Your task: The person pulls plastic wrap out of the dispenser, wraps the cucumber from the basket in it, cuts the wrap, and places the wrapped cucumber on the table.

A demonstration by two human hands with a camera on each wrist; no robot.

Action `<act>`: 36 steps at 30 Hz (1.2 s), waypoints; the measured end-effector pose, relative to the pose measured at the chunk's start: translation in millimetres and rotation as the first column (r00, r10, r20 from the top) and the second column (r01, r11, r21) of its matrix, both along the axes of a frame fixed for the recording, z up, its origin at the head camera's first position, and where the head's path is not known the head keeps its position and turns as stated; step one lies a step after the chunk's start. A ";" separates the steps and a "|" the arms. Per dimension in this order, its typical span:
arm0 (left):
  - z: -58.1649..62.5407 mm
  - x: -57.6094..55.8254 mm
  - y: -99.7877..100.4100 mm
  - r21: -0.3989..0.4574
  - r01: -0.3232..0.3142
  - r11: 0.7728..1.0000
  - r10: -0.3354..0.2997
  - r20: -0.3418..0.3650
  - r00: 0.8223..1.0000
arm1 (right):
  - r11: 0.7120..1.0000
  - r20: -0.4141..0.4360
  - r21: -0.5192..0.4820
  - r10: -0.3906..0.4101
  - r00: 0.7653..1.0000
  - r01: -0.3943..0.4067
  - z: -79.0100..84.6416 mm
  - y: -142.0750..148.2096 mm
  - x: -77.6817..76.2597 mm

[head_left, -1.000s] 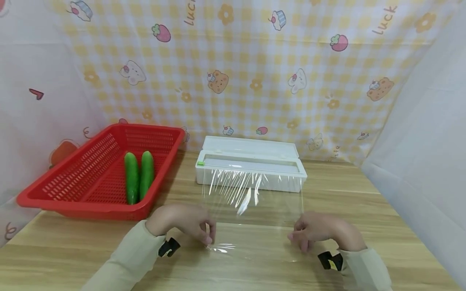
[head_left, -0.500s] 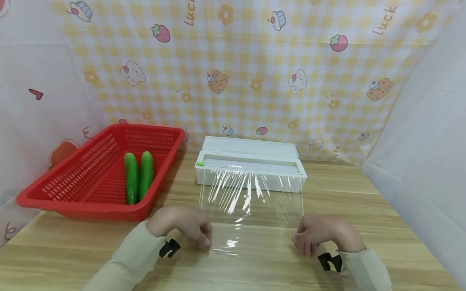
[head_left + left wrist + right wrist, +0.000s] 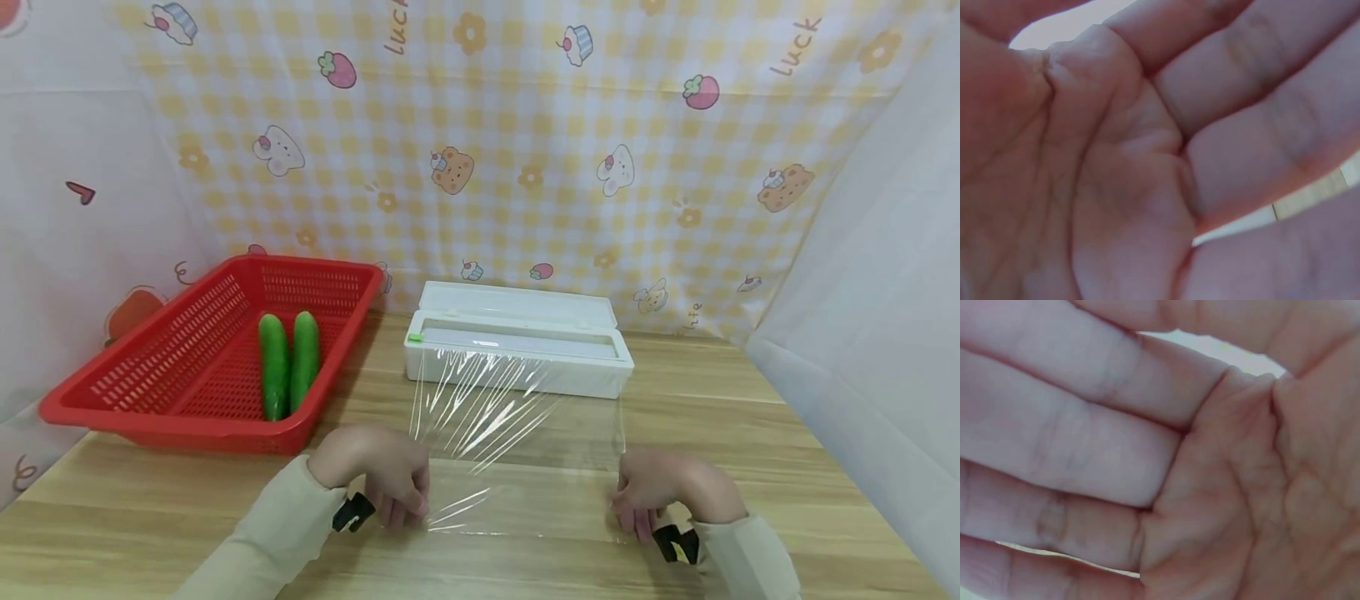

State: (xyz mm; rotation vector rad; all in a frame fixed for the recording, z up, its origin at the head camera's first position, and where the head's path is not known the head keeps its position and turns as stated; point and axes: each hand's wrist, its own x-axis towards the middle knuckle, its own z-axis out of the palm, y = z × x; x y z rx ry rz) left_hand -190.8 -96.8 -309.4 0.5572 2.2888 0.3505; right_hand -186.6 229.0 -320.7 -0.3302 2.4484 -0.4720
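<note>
A sheet of clear cling film point(image 3: 517, 475) runs toward me from the front of a white cling film dispenser point(image 3: 517, 302), whose lid is raised at the back. Bright creases slant across the sheet. At its near left corner, my left hand point(image 3: 382, 471) pinches the film between thumb and fingers. The near right corner is pinched by my right hand point(image 3: 663, 487). In the wrist views, the left palm point(image 3: 1116, 162) and right palm point(image 3: 1222, 475) fill the picture, their fingertips out of frame. A green slider point(image 3: 415, 337) sits at the dispenser's left end.
To the left stands a red plastic basket point(image 3: 187, 425) with two cucumbers point(image 3: 274, 367) lying in it. The wooden table point(image 3: 750, 417) is backed by a yellow checked cloth point(image 3: 525, 125), with white cloth at both sides.
Both hands have moved slightly outward and a little toward me, holding the film. Its near edge has come closer, and the creases now slant more. Basket and dispenser stay put.
</note>
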 end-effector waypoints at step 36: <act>48.0 -33.1 -67.5 0.360 -0.010 0.933 0.215 -0.535 0.817 | 0.853 -0.592 -0.093 0.367 0.717 -0.514 20.9 -157.8 12.7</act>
